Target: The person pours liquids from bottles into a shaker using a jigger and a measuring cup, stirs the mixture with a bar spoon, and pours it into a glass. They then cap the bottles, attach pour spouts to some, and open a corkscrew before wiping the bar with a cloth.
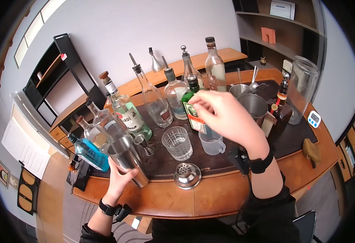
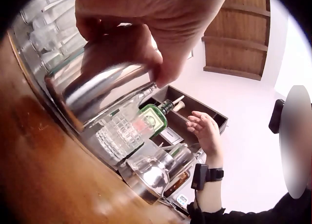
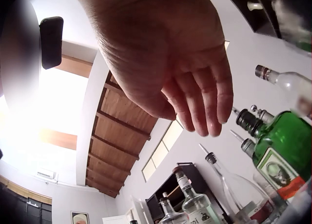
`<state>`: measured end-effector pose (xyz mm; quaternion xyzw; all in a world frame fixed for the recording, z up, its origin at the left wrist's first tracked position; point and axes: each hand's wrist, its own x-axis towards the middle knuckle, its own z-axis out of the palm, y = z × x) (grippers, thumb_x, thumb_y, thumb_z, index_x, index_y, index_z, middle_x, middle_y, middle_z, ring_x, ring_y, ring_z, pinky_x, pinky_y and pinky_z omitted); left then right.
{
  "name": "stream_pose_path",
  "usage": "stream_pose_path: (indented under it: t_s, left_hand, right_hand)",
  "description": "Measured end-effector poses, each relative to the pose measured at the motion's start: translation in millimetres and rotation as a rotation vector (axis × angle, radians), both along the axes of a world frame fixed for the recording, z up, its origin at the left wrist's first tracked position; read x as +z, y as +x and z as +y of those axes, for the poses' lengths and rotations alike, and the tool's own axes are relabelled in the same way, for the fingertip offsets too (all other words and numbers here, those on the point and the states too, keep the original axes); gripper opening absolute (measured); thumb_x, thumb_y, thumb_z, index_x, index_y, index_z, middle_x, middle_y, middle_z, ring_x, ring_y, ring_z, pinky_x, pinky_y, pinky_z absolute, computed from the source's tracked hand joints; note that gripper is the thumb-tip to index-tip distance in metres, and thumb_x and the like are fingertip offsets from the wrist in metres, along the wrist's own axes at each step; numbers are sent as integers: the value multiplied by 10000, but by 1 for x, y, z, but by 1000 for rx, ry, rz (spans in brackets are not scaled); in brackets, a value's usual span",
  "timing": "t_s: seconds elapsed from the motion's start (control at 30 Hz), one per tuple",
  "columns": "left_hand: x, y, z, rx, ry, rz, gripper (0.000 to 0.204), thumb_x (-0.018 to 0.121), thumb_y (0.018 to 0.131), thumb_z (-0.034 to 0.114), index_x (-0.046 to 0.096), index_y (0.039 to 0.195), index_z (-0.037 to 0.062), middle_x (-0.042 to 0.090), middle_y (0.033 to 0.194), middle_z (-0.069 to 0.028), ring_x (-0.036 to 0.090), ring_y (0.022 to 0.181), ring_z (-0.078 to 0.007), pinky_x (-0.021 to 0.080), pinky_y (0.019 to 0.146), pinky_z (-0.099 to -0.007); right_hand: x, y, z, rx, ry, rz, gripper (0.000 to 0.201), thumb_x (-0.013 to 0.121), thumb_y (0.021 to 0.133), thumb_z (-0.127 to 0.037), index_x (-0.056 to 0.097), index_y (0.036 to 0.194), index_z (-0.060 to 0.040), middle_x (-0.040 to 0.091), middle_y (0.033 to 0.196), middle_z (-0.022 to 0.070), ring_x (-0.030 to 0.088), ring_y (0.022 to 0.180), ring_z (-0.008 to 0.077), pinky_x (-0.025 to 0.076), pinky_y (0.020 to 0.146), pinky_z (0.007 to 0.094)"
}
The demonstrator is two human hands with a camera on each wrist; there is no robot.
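My left hand (image 1: 118,178) grips a tall metal shaker tin (image 1: 125,156) near the table's front left edge. In the left wrist view the fingers wrap round the tin (image 2: 105,85), which stands at a slant there. My right hand (image 1: 226,115) hangs in the air, fingers loosely bent and empty, overlapping a green bottle (image 1: 191,113) in the head view. The right wrist view shows a gap between that hand (image 3: 170,68) and the green bottle (image 3: 287,141). A cut-glass tumbler (image 1: 177,143), a small jigger (image 1: 144,145) and a perforated shaker top (image 1: 187,176) stand between the hands.
Several tall bottles, such as a clear one with pourer (image 1: 155,103), line the back. A blue bottle (image 1: 89,154) is at far left. A clear plastic jug (image 1: 212,145) sits beneath the right hand. Right of it are a metal tin (image 1: 253,107), dark bottles and a timer (image 1: 314,119).
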<state>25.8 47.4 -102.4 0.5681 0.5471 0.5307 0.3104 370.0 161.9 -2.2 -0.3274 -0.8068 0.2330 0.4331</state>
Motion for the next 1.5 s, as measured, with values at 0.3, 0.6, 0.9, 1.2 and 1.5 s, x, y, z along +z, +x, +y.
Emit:
stream_pose_path:
  t_s: [0.3, 0.6, 0.9, 1.2, 1.5]
  left_hand:
    - [-31, -37, -4, 232, 132, 48, 983, 817, 732, 107, 154, 1451, 5, 410, 1346, -140, 425, 1256, -238, 363, 1069, -356]
    - [-21, -81, -47, 402, 219, -11, 941, 826, 721, 95, 190, 1408, 2, 422, 1344, -155, 451, 1242, -226, 391, 1053, -356]
    - [-24, -112, -66, 496, 237, 132, 972, 874, 659, 174, 246, 1375, -22, 468, 1307, -190, 471, 1239, -260, 389, 1049, -365]
    - [-27, -129, -60, 406, 219, 324, 994, 872, 676, 290, 256, 1387, -30, 446, 1310, -235, 450, 1258, -346, 370, 1064, -405]
    - [-27, -128, -63, 403, 132, 360, 1012, 863, 686, 257, 214, 1407, -29, 389, 1369, -232, 394, 1309, -323, 325, 1100, -402]
  right_hand:
    - [-67, -58, -30, 308, -58, -705, 598, 707, 779, -389, 509, 1106, 70, 630, 1021, 266, 657, 894, 402, 545, 784, 438]
    - [-74, -54, -20, 400, -264, -808, 837, 769, 745, -470, 448, 1309, 58, 632, 1130, 267, 633, 1050, 384, 498, 900, 405]
    - [-89, -50, -43, 388, -295, -692, 945, 834, 691, -405, 349, 1396, -3, 516, 1330, 235, 529, 1228, 354, 423, 1026, 386]
    - [-107, -75, -65, 168, -312, -678, 876, 870, 625, -382, 454, 1317, -42, 586, 1170, 192, 559, 1147, 329, 444, 987, 396]
    - [-11, -204, -67, 505, -291, -166, 678, 843, 720, -191, 462, 1256, -23, 631, 1117, 82, 652, 852, 98, 527, 821, 295]
